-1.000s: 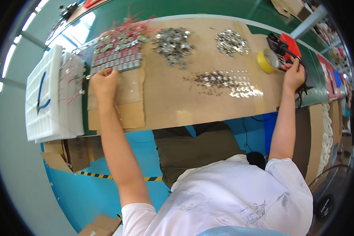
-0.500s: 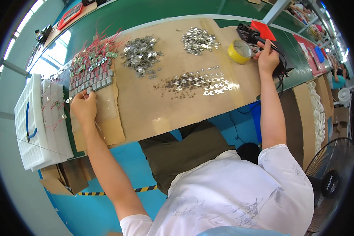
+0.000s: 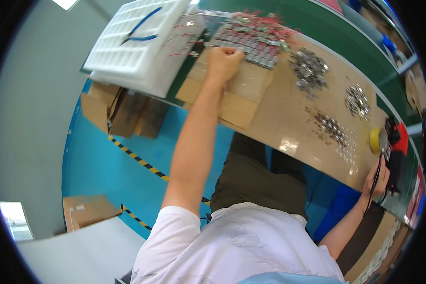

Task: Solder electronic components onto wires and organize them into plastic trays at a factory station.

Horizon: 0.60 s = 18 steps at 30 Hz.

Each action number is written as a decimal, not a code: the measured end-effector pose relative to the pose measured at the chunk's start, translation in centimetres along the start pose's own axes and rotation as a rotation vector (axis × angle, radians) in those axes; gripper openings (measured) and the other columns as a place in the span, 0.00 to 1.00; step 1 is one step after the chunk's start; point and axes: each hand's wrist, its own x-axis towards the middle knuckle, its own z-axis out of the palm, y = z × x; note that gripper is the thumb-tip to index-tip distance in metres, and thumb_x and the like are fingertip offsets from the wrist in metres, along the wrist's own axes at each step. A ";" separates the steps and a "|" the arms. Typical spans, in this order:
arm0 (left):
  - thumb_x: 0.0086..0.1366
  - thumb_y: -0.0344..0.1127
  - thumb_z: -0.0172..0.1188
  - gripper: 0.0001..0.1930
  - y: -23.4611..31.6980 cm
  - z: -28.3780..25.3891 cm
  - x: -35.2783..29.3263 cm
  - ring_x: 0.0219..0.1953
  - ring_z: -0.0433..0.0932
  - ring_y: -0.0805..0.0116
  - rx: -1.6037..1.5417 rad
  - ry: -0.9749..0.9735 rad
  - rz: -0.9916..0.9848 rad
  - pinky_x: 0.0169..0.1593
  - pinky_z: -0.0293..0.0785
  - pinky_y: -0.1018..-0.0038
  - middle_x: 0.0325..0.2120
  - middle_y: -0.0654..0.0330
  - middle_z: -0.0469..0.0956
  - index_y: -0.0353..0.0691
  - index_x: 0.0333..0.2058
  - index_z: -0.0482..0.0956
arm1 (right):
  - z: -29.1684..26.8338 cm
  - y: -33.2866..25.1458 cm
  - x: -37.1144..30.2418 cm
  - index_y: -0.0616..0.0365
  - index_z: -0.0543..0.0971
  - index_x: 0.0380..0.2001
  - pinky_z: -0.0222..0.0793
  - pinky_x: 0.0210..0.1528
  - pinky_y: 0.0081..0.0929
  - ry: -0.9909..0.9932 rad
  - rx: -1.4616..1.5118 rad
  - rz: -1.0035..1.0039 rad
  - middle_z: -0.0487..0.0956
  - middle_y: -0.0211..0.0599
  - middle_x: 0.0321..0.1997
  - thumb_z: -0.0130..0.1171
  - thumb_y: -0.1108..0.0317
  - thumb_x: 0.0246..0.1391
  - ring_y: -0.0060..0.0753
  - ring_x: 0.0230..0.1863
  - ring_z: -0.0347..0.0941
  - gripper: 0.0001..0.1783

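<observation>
My left hand [image 3: 224, 62] is at the near edge of the rows of small grey blocks [image 3: 260, 60], its fingers curled together. Whether something is pinched in them is hidden. Red wires and small green boards [image 3: 262, 27] lie tangled behind those blocks. My right hand [image 3: 377, 179], at the right end of the table, is closed around a soldering iron [image 3: 381, 159] with a black cable running down past the wrist. Just beyond that hand stands a yellow roll [image 3: 376, 140]. Small shiny metal pieces [image 3: 346, 152] lie in rows on the brown board [image 3: 284, 111], beside a scatter of darker bits [image 3: 324, 124].
Two heaps of metal pieces, one larger [image 3: 308, 68] and one smaller [image 3: 357, 102], lie towards the back. A white gridded tray [image 3: 132, 52] with blue-handled pliers [image 3: 144, 26] stands at the left. A black box [image 3: 398, 171] with a red light sits at the right edge.
The view has swung left, so the table appears shifted right and tilted. My left hand stays by the grey blocks. My right hand, still with the iron, is now nearer me than the yellow roll.
</observation>
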 end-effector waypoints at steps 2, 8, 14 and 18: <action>0.58 0.41 0.72 0.17 -1.3 -1.4 0.4 0.27 0.80 0.76 -0.103 0.022 -0.017 0.35 0.75 0.72 0.23 0.59 0.85 0.30 0.35 0.89 | 0.5 -0.6 0.0 0.60 0.87 0.51 0.79 0.39 0.33 -0.007 0.061 0.016 0.85 0.43 0.38 0.66 0.76 0.63 0.42 0.34 0.81 0.14; 0.66 0.41 0.72 0.17 0.4 -2.6 -1.0 0.24 0.70 0.84 -0.108 -0.112 0.253 0.26 0.63 0.81 0.28 0.70 0.80 0.36 0.47 0.87 | -0.7 -4.3 4.5 0.57 0.84 0.58 0.76 0.50 0.35 0.023 0.091 0.077 0.86 0.47 0.46 0.63 0.71 0.67 0.44 0.42 0.82 0.18; 0.63 0.24 0.70 0.11 4.9 -4.3 -8.7 0.24 0.65 0.87 -0.081 -0.641 0.201 0.28 0.61 0.83 0.30 0.70 0.77 0.35 0.44 0.86 | 2.8 -11.9 8.5 0.55 0.75 0.62 0.63 0.24 0.14 -0.083 0.870 0.373 0.87 0.36 0.35 0.46 0.70 0.77 0.11 0.20 0.65 0.16; 0.62 0.24 0.69 0.12 5.5 -2.0 -10.5 0.26 0.74 0.71 0.110 -0.813 0.293 0.33 0.71 0.73 0.31 0.60 0.77 0.35 0.45 0.86 | 6.6 -15.5 10.3 0.56 0.80 0.55 0.68 0.28 0.16 -0.180 0.917 0.152 0.86 0.34 0.39 0.49 0.80 0.67 0.11 0.26 0.71 0.18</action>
